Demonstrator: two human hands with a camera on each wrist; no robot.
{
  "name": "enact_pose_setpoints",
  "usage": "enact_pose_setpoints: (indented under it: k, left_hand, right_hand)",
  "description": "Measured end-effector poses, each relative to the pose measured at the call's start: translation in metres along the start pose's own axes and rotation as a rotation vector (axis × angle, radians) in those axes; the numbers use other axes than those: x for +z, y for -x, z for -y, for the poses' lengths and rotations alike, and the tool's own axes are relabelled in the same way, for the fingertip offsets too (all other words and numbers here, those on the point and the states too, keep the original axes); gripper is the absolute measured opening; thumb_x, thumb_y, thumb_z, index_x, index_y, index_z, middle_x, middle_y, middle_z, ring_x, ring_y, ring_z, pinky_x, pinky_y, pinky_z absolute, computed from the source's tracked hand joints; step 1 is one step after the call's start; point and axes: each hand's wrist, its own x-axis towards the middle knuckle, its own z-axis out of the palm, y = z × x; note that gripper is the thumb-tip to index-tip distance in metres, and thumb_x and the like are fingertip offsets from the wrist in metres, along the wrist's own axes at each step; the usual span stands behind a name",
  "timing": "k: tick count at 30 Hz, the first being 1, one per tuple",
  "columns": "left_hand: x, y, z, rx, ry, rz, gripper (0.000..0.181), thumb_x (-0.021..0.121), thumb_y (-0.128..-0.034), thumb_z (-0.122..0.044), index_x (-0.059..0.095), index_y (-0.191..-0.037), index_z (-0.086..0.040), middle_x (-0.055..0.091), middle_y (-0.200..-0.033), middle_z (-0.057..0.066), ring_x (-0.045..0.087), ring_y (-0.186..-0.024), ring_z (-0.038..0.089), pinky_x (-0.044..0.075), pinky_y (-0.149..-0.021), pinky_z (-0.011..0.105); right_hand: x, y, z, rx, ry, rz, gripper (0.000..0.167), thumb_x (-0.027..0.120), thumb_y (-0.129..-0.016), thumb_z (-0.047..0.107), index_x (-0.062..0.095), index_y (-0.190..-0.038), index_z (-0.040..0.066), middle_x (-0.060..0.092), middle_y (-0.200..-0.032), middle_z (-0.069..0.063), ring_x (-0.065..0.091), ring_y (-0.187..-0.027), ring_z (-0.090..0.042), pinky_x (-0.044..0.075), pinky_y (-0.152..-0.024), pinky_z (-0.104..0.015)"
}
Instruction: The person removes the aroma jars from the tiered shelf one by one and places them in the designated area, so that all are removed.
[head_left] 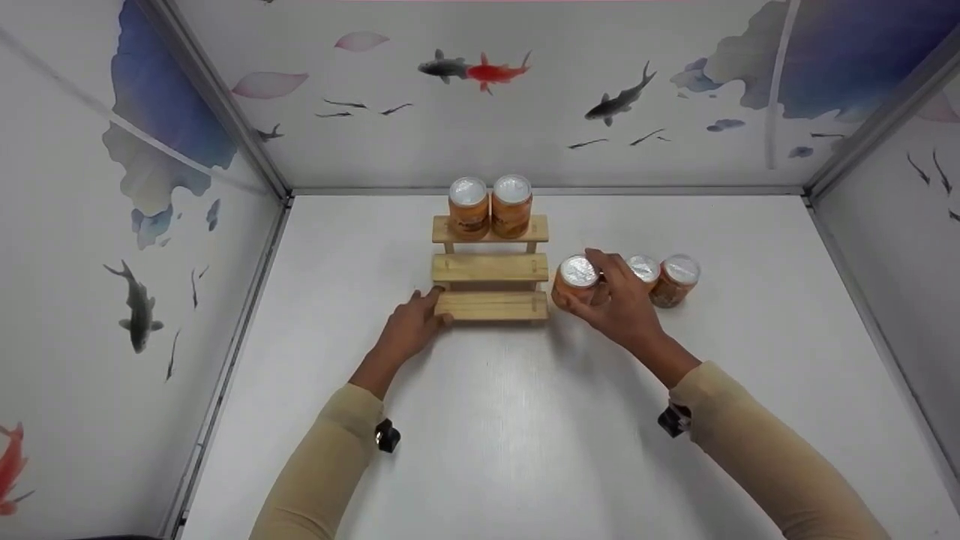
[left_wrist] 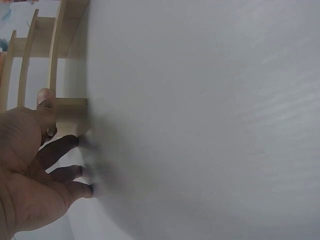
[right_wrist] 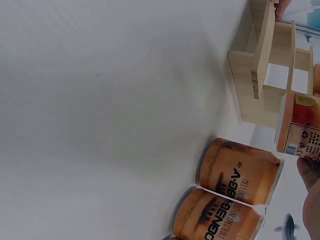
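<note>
A three-step wooden rack [head_left: 490,268] stands on the table. At the left end of its lowest step, my left hand [head_left: 411,325] pinches the board between thumb and finger; the left wrist view shows the hand [left_wrist: 32,175] with its other fingers spread beside the rack [left_wrist: 72,103]. My right hand [head_left: 627,309] grips an orange can [head_left: 577,280] with a silver lid, just right of the rack. In the right wrist view this can [right_wrist: 302,127] is off the table, close to the rack [right_wrist: 255,95], with the right hand [right_wrist: 311,185] partly visible.
Two orange cans [head_left: 469,208] [head_left: 512,208] stand side by side on the top step. More cans [head_left: 676,282] [right_wrist: 239,171] stand on the table at the right, partly hidden by my right hand in the head view. Printed panels [head_left: 525,142] enclose the table's back and sides.
</note>
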Motion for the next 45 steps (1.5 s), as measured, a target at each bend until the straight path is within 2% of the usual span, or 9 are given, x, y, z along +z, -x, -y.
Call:
enact_pose_setpoints:
  k: [3,4,9,13,19,25,37,45]
  left_hand:
    - [0.0,0.0,0.0,-0.007,-0.003,0.002,0.073,0.063,-0.1102,-0.049,0.042,-0.172,-0.017,0.043,-0.174,0.023,0.033,-0.167,0.045,0.035,-0.133,0.063]
    - [-0.002,0.002,-0.005,-0.019,-0.001,0.01,0.073,0.064,-0.1104,-0.046,0.041,-0.172,-0.017,0.043,-0.174,0.022,0.032,-0.168,0.044,0.033,-0.134,0.063]
    - [-0.001,0.0,-0.004,-0.023,-0.021,0.01,0.074,0.065,-0.1088,-0.048,0.041,-0.172,-0.019,0.044,-0.174,0.019,0.032,-0.168,0.042,0.035,-0.134,0.061]
    - [0.0,0.0,-0.004,-0.026,-0.018,0.003,0.073,0.065,-0.1087,-0.047,0.042,-0.172,-0.019,0.044,-0.174,0.019,0.033,-0.168,0.042,0.035,-0.134,0.06]
    - [0.0,0.0,-0.005,-0.046,-0.002,0.006,0.073,0.065,-0.1094,-0.046,0.041,-0.173,-0.019,0.042,-0.176,0.018,0.032,-0.168,0.04,0.033,-0.135,0.059]
    - [0.001,-0.001,-0.005,-0.059,-0.011,0.015,0.072,0.064,-0.1097,-0.047,0.041,-0.173,-0.02,0.041,-0.176,0.02,0.033,-0.168,0.042,0.034,-0.134,0.061]
    - [0.0,0.0,-0.004,-0.025,-0.022,0.009,0.073,0.066,-0.1087,-0.044,0.041,-0.172,-0.019,0.042,-0.174,0.022,0.033,-0.167,0.044,0.035,-0.133,0.063]
    - [0.0,0.0,-0.004,-0.021,-0.016,0.001,0.072,0.065,-0.1085,-0.045,0.043,-0.172,-0.02,0.042,-0.174,0.022,0.033,-0.167,0.043,0.035,-0.133,0.062]
  right_hand:
    - [0.0,0.003,-0.003,-0.003,-0.008,0.001,0.077,0.098,-0.086,0.02,0.059,-0.149,-0.001,0.07,-0.134,-0.024,0.071,-0.119,-0.04,0.062,-0.097,-0.058]
    - [0.0,0.004,-0.004,-0.004,-0.007,0.002,0.077,0.098,-0.086,0.02,0.059,-0.149,-0.001,0.07,-0.134,-0.024,0.071,-0.118,-0.039,0.062,-0.096,-0.058]
    - [0.001,0.01,-0.008,-0.006,-0.004,0.007,0.076,0.099,-0.085,0.02,0.06,-0.147,-0.002,0.071,-0.13,-0.024,0.072,-0.114,-0.038,0.064,-0.089,-0.054]
    - [0.001,0.015,-0.012,0.002,-0.01,0.012,0.074,0.099,-0.085,0.021,0.061,-0.144,-0.002,0.071,-0.128,-0.024,0.072,-0.115,-0.037,0.064,-0.091,-0.052]
    - [0.001,0.021,-0.014,0.003,-0.02,0.013,0.074,0.099,-0.085,0.019,0.061,-0.145,-0.001,0.07,-0.131,-0.022,0.07,-0.123,-0.038,0.063,-0.099,-0.054]
    - [-0.001,0.026,-0.016,0.014,-0.021,0.023,0.075,0.1,-0.084,0.02,0.061,-0.144,-0.004,0.07,-0.133,-0.022,0.071,-0.123,-0.036,0.064,-0.097,-0.051]
    - [0.002,0.039,-0.028,0.046,-0.037,0.055,0.074,0.1,-0.084,0.018,0.058,-0.141,-0.004,0.066,-0.132,-0.022,0.071,-0.119,-0.036,0.067,-0.09,-0.056]
    - [-0.001,0.042,-0.035,0.077,-0.048,0.084,0.074,0.1,-0.084,0.019,0.059,-0.142,-0.002,0.066,-0.135,-0.019,0.07,-0.123,-0.032,0.066,-0.093,-0.05]
